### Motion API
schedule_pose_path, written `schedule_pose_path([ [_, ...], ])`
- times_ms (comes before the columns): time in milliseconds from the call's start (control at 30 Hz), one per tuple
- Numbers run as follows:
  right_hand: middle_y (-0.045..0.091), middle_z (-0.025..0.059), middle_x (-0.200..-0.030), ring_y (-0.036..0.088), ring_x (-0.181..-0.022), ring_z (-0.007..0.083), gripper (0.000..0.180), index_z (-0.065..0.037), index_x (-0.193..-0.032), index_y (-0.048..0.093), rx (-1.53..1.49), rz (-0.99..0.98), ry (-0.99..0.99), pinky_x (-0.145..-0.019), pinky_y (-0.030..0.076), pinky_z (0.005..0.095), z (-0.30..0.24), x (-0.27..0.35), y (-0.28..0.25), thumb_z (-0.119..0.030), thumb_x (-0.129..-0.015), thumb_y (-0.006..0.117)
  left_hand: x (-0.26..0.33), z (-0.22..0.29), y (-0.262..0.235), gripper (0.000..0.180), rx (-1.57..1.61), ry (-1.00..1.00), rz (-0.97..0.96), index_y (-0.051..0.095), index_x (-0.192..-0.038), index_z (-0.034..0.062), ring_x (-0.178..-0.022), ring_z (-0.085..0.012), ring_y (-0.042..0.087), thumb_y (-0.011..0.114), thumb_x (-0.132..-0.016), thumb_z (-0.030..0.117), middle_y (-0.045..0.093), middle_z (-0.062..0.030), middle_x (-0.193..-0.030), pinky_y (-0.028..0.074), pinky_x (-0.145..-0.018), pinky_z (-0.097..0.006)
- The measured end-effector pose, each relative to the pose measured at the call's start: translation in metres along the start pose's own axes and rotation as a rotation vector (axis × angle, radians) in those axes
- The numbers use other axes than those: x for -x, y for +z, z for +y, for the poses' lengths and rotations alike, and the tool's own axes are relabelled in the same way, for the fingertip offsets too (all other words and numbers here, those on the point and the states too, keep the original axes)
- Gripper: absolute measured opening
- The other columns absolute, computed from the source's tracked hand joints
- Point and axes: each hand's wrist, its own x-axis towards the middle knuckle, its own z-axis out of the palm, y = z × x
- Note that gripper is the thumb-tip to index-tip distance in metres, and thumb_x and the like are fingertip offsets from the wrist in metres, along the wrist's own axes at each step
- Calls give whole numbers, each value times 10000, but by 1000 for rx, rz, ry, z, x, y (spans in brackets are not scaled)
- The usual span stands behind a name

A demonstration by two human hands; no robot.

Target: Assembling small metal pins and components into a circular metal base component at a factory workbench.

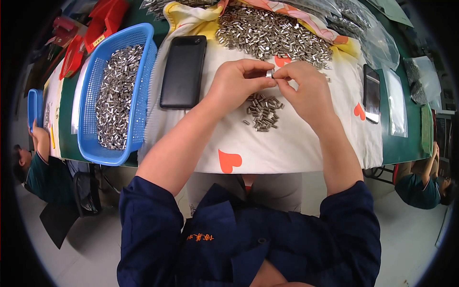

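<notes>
Overhead, both hands meet above a white cloth [287, 143] on the bench | left hand [236, 83] grip: fingertips pinched onto a small silver metal piece [269, 74] | right hand [306, 91] grip: pinched on the same piece | just below: small pile of metal pieces [263, 112] | left: black phone [183, 71], blue basket [138, 119] of pieces

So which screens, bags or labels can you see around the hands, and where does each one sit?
Black rectangular phone: flat on the cloth, left of the left hand, screen dark.
Second dark phone: right cloth edge, beyond the right hand, glossy screen.
Clear plastic bags: upper right, holding small metal parts.
Red bins' yellow labels: upper left.
</notes>
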Motion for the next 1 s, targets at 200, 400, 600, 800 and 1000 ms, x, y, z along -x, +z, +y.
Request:
schedule_pose_path([
  [200, 610, 87, -728, 581, -647, 205, 101, -17, -800, 613, -343, -195, 237, -608, 460, 291, 8, -7, -13, -70, -717, 590, 1, 4, -5, 296, 16, 26, -13, 561, -1024, -47, -790, -110, 592, 632, -744, 16, 620, -85, -887, 480, -702, -208],
  [400, 607, 72, -714, 560, -636, 168, 129, -21, -803, 610, -213, -174, 358, -597, 439, 267, 20, -7, -25, -112, -712, 605, 0, -2, -3, 294, 8, -1, -52, 564, -1029, -31, -774, -99, 587, 632, -747, 13, 620, -66, -875, 471, -696, -199],
  [600, 591, 106, -712, 548, -644, 229, 111, -33, -785, 604, 231, -230, 384, -612, 435, 318, 40, 0, -21, -116, -717, 579, -1, -3, -5, 317, 25, -27, -66, 558, -1051, -12, -865, -120, 569, 621, -741, -18, 602, -75, -969, 464, -783, -237],
  [800, 594, 124, -717, 563, -707, 286, 89, -30, -741, 596, 307, -195, 332, -641, 440, 371, 36, 0, -20, -104, -710, 557, -1, -3, -6, 312, 35, -24, -76, 558, -1051, -8, -874, -120, 566, 620, -745, -15, 601, -74, -975, 462, -787, -239],
  [1000, 591, 128, -686, 565, -698, 289, 79, -28, -723, 595, 340, -187, 318, -638, 445, 380, 40, 4, -14, -90, -704, 549, -2, -4, -6, 309, 39, -15, -81, 559, -1049, -8, -874, -120, 566, 618, -746, -16, 601, -76, -971, 461, -786, -236],
])
